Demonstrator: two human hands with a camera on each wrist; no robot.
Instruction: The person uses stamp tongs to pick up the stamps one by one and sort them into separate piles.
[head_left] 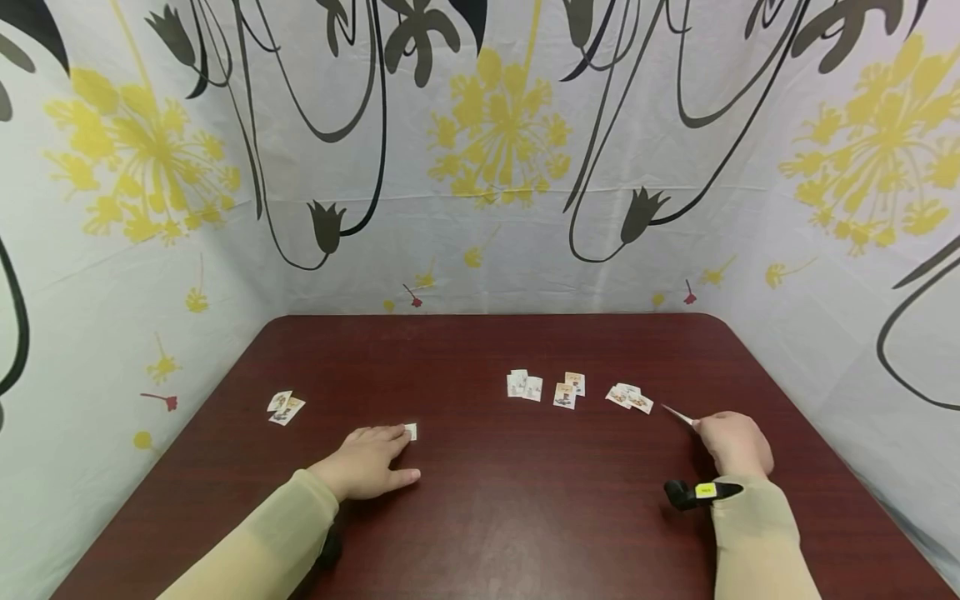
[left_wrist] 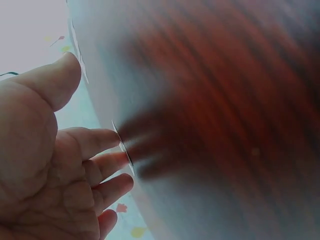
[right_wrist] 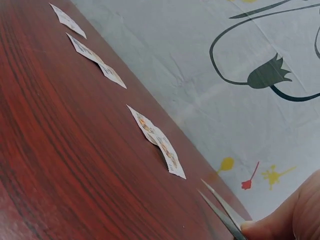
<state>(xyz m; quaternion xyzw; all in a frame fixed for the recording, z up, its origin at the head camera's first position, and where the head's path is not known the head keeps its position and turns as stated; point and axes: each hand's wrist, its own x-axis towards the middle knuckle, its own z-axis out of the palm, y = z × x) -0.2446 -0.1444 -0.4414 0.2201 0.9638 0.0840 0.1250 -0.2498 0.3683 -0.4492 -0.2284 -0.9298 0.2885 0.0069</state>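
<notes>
My left hand [head_left: 366, 462] lies over the table with its fingers extended, fingertips on a small white card [head_left: 411, 432]. In the left wrist view that card appears edge-on under the fingertips [left_wrist: 122, 157], and the thumb is apart from it. Slim metal tweezers [right_wrist: 222, 212] are pinched in my right hand [head_left: 735, 443], their two tips apart with nothing between them. Just left of the tweezers lies a group of overlapping picture cards [head_left: 629, 397]. How the other right fingers lie is hidden.
Two more card groups lie further left, one of picture cards [head_left: 570, 390] and one of paler cards [head_left: 524, 385]. Another overlapping pair [head_left: 286, 408] sits at the table's left. A patterned cloth [head_left: 480, 250] hangs around the dark red wooden table [head_left: 525, 508].
</notes>
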